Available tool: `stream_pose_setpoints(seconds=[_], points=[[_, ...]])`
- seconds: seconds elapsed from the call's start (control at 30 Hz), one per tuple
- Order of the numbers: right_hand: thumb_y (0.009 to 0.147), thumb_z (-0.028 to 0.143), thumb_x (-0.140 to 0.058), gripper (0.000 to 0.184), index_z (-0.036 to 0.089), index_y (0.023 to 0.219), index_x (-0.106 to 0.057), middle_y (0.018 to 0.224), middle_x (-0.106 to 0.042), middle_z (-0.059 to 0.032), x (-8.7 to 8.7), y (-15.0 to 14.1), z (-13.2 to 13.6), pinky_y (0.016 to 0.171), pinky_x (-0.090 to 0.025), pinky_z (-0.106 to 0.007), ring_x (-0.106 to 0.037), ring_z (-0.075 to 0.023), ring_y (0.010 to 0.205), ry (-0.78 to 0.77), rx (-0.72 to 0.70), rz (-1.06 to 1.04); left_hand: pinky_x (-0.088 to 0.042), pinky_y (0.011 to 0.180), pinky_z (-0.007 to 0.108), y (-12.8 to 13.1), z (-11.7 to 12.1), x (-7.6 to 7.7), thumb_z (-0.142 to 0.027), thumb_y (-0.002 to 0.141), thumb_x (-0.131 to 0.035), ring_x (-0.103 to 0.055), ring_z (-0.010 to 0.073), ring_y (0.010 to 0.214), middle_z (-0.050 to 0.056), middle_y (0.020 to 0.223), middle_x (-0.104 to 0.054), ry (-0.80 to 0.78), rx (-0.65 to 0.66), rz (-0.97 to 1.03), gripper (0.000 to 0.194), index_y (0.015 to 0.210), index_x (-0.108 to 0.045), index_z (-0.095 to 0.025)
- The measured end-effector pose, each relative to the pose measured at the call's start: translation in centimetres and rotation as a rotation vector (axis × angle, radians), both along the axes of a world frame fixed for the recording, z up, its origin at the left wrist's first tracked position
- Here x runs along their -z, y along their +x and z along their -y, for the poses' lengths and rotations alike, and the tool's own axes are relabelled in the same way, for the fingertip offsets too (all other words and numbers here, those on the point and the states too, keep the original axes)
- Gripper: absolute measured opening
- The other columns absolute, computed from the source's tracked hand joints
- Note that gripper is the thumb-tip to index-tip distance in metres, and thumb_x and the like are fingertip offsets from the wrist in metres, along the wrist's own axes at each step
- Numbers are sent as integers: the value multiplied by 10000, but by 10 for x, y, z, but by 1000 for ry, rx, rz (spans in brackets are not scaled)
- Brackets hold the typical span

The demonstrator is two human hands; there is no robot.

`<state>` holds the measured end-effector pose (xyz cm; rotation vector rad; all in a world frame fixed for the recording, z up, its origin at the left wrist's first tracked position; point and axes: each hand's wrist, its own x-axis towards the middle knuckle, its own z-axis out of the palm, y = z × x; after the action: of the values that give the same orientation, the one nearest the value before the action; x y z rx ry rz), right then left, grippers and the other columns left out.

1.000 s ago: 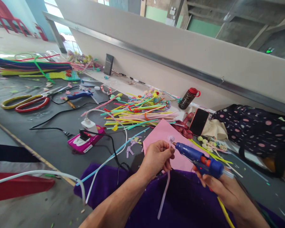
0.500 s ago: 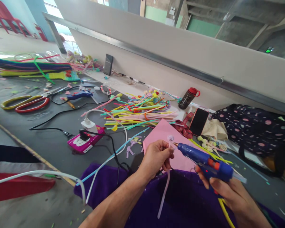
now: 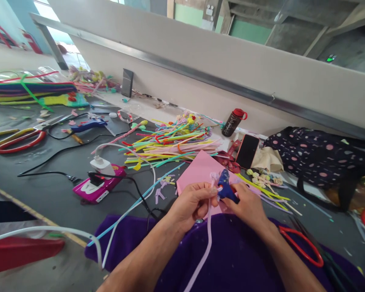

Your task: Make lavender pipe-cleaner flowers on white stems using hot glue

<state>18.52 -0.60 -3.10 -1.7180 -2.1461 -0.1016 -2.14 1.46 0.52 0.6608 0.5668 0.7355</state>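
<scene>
My left hand point(image 3: 197, 202) pinches a long pale lilac strip point(image 3: 209, 231), whose lower end hangs down over the purple cloth point(image 3: 240, 251). At the strip's upper end, above my fingertips, sits a small curled lilac piece point(image 3: 213, 176). Close beside it, my right hand point(image 3: 247, 205) grips a blue glue gun point(image 3: 224, 184). The gun is turned nearly end-on, so its nozzle is hard to make out. Both hands are almost touching, over a pink sheet point(image 3: 197, 168) on the dark table.
Bundled colourful strips point(image 3: 173, 146) lie behind the sheet. A magenta power strip point(image 3: 99, 186) with cables is at left, near large scissors point(image 3: 21, 140). A bottle point(image 3: 232, 121), phone point(image 3: 247, 151) and dotted bag point(image 3: 316, 162) stand at right. Red-handled scissors point(image 3: 304, 245) lie near my right forearm.
My right hand has moved left and up against my left hand, and the glue gun has swung from sideways to nearly end-on. The view has shifted slightly; red-handled scissors now show at right.
</scene>
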Motion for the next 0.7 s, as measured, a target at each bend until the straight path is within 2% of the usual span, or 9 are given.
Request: stream_pose_setpoints(seconds=[0.1, 0.17, 0.2, 0.27, 0.33, 0.4, 0.5, 0.7], points=[[759, 316, -622, 268, 177, 988, -608, 950, -607, -94, 1, -1, 0, 674, -484, -325, -599, -231, 836, -38, -89, 9, -104, 265, 157, 4, 3, 2, -235, 687, -626, -318, -5, 239, -12, 506, -597, -20, 71, -12, 175, 582, -534, -129], [778, 289, -618, 263, 190, 1022, -616, 1020, -597, -101, -11, -1, 4, 747, -485, -351, -588, -236, 910, -34, -164, -108, -100, 269, 160, 6, 4, 3, -227, 692, -624, -318, -5, 241, -4, 512, -602, -19, 107, -17, 175, 583, -527, -130], [801, 265, -599, 225, 199, 1014, -620, 993, -606, -89, -20, -1, 7, 757, -485, -348, -590, -221, 899, -13, -200, -206, -100, 270, 160, 7, 5, 4, -228, 698, -621, -318, -5, 243, -1, 511, -603, -17, 122, -21, 177, 586, -526, -129], [822, 221, -583, 130, 214, 944, -629, 913, -615, -60, -36, -2, 15, 714, -495, -320, -600, -186, 821, 44, -230, -394, -93, 273, 162, 9, 6, 6, -237, 711, -616, -311, -5, 244, 4, 510, -604, -16, 153, -39, 181, 595, -530, -127], [813, 187, -597, 117, 224, 919, -629, 869, -615, -47, -49, -4, 23, 684, -495, -307, -600, -180, 805, 103, -284, -453, -86, 273, 162, 11, 7, 7, -238, 713, -616, -302, -4, 242, 3, 505, -605, -21, 186, -59, 164, 618, -541, -126], [808, 156, -597, 147, 229, 932, -626, 857, -611, -43, -56, -8, 28, 664, -495, -295, -602, -170, 787, 124, -352, -430, -83, 273, 162, 12, 7, 7, -230, 708, -614, -296, -3, 240, 0, 500, -604, -26, 212, -73, 145, 631, -546, -128], [816, 129, -580, 167, 224, 946, -624, 852, -613, -42, -56, -12, 32, 667, -498, -283, -609, -151, 756, 126, -418, -356, -89, 273, 161, 14, 8, 7, -221, 699, -609, -296, -1, 241, 0, 493, -601, -25, 226, -81, 129, 637, -548, -127], [835, 148, -543, 111, 203, 900, -615, 832, -631, -48, -57, -12, 31, 653, -491, -270, -616, -157, 761, 90, -409, -273, -99, 278, 167, 14, 8, 6, -264, 711, -601, -290, 3, 250, 1, 496, -597, 26, 244, -120, 163, 638, -545, -129]])
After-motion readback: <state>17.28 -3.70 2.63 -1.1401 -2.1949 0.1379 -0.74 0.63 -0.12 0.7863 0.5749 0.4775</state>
